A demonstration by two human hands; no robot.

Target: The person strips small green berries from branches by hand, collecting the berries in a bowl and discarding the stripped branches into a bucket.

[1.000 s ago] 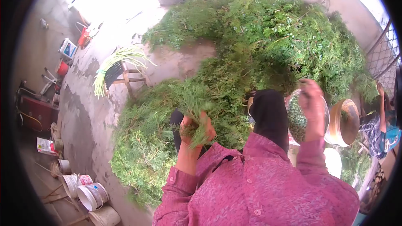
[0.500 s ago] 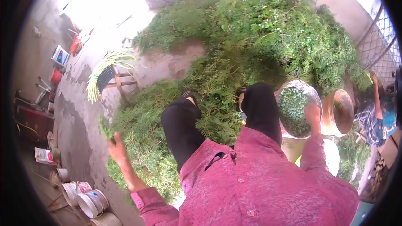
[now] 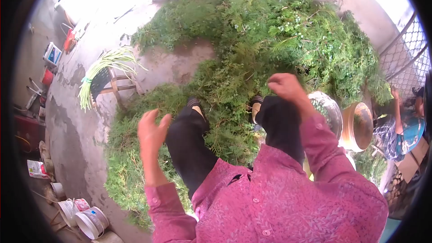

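Observation:
My left hand [image 3: 152, 131] is raised over the green branches beside my left knee, thumb and fingers apart, with nothing in it. Above the greenery in front of my right knee is my right hand [image 3: 285, 85], its fingers loosely bent and slightly apart; no held thing shows. Leafy evergreen branches [image 3: 225, 85] with small pale-green cones cover the ground around my feet. To the right of my right knee stands a bucket [image 3: 336, 110] holding picked green cones [image 3: 320, 106], partly hidden by my right forearm and sleeve.
A tan bucket [image 3: 357, 126] stands right of the cone bucket. Long green stalks [image 3: 104, 69] lie over a small stool [image 3: 118, 84] at left. White buckets [image 3: 92, 222] lie at lower left. Another person's arm [image 3: 398, 112] shows at far right, near the wire mesh [image 3: 407, 54].
My right hand has left the cone bucket and moved forward-left over the branches. My left hand has let go of a green sprig and moved inward. The view has shifted slightly.

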